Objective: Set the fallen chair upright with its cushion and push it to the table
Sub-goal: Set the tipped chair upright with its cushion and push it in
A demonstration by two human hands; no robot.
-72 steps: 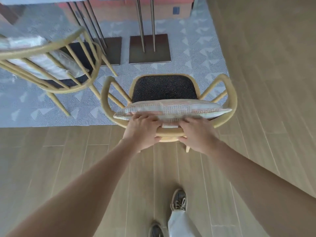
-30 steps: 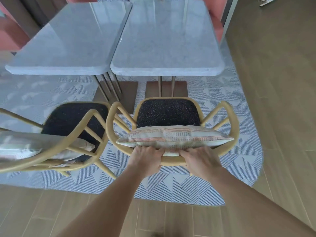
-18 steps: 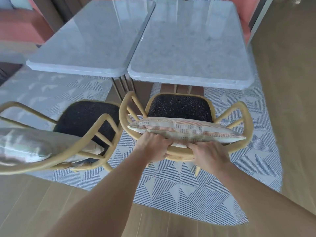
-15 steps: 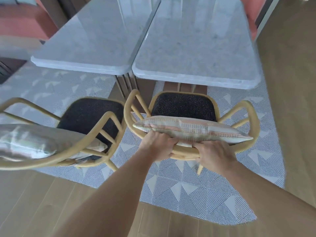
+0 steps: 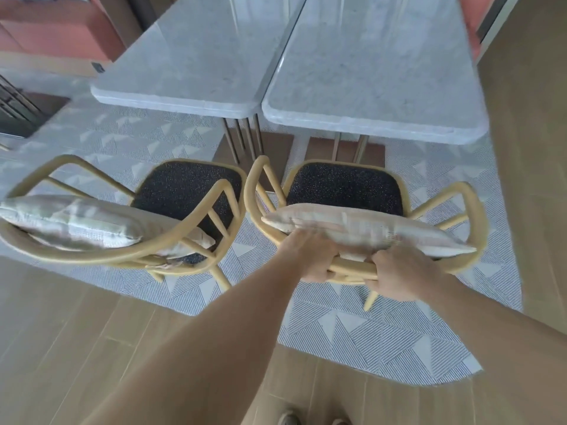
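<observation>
Arms reach forward and down from the bottom of the view, both bare and nearly straight. The left hand [image 5: 310, 259] is curled around the curved top rail of the chair [image 5: 460, 197], fingers wrapped under the wood and knuckles up, and the right hand [image 5: 402, 276] grips the same rail just beside it in the same closed fist. The chair stands upright on the patterned rug [image 5: 383, 335], its dark seat facing the right-hand marble table [image 5: 377, 87], the front of the seat close to the table's near edge but not under it. Its striped cushion [image 5: 362, 228] stands on edge against the backrest, its lower edge touching the tops of both hands. A second chair [image 5: 214, 191] with its own cushion [image 5: 67, 222] stands just beside, to the left, before a second table [image 5: 190, 62]. Motion blur softens the cushion's pattern and the fingers, so the fingertips cannot be made out. Only one rear leg of the held chair shows below the hands; two shoe tips are cut off at the bottom edge.
</observation>
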